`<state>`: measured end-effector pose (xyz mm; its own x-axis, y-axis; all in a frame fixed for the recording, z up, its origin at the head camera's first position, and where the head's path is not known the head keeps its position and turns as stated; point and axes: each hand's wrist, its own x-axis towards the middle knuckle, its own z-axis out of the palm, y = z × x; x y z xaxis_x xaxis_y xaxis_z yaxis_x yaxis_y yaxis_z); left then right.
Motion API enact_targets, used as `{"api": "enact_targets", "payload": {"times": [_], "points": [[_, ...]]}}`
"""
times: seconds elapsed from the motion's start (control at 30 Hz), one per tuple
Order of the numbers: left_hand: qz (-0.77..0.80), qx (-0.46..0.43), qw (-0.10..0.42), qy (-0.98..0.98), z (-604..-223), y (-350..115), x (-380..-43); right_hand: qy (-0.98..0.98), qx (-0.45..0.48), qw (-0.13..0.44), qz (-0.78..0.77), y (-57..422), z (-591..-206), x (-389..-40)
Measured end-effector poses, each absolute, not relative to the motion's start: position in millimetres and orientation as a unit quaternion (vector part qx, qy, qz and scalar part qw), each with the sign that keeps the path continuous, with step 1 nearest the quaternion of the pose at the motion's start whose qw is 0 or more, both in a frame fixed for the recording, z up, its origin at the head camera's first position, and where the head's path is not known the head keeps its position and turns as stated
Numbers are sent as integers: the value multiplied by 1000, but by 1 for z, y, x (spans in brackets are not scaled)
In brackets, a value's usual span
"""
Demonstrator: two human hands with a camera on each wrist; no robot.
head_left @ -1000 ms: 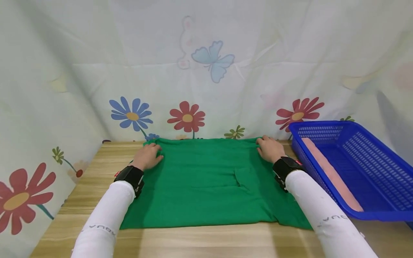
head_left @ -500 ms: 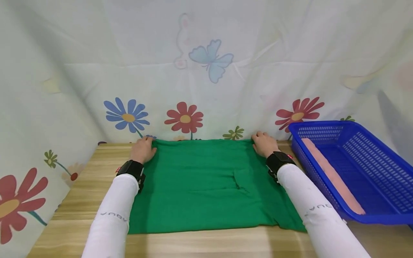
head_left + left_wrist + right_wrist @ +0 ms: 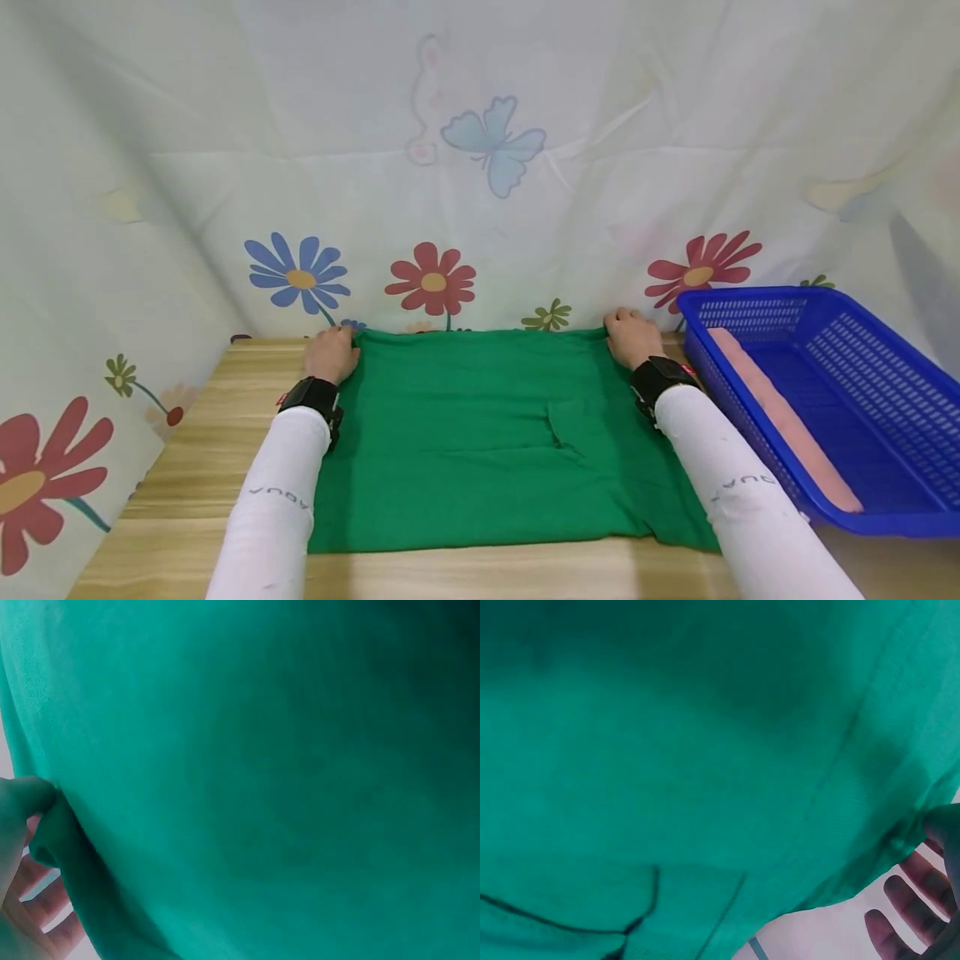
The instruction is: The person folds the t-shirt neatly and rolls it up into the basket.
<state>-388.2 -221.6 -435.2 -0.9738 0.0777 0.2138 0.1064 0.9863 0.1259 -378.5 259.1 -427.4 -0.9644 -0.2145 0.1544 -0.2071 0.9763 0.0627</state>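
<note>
Cloth (image 3: 472, 417), green, one: spread flat on the table (image 3: 187, 458), centre.
Left hand (image 3: 332, 353): at the cloth's 11 o'clock corner, pinching its edge.
Right hand (image 3: 634, 337): at the 1 o'clock corner, thumb and forefinger apparently pinching the edge, other fingers free.
Basket (image 3: 885, 525), blue, at 3 o'clock; pink strip (image 3: 783, 417) along its 9 o'clock side.
Risks, judged: an uneven pull could skew the far edge; the fold (image 3: 558, 429) towards 4 o'clock could set as a crease if trapped; the right forearm, near the basket, could knock it.
Writing: "AQUA" on left sleeve (image 3: 262, 533), partly "QUA" on right sleeve (image 3: 750, 492); red wristband tags, illegible.
</note>
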Motion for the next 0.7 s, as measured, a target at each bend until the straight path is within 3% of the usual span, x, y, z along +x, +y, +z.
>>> {"api": "enact_targets", "payload": {"times": [0.13,0.4,0.7], "points": [[-75,-47,132,-987,-435,-222,-388,-990,104,96,-22,257,-431,-379],[-67,-46,106,-991,-423,-222,-388,-986,109,128,-17,256,-435,-383],[-62,-77,129,-987,-412,-224,-377,-982,121,144,-25,260,-438,-382]]}}
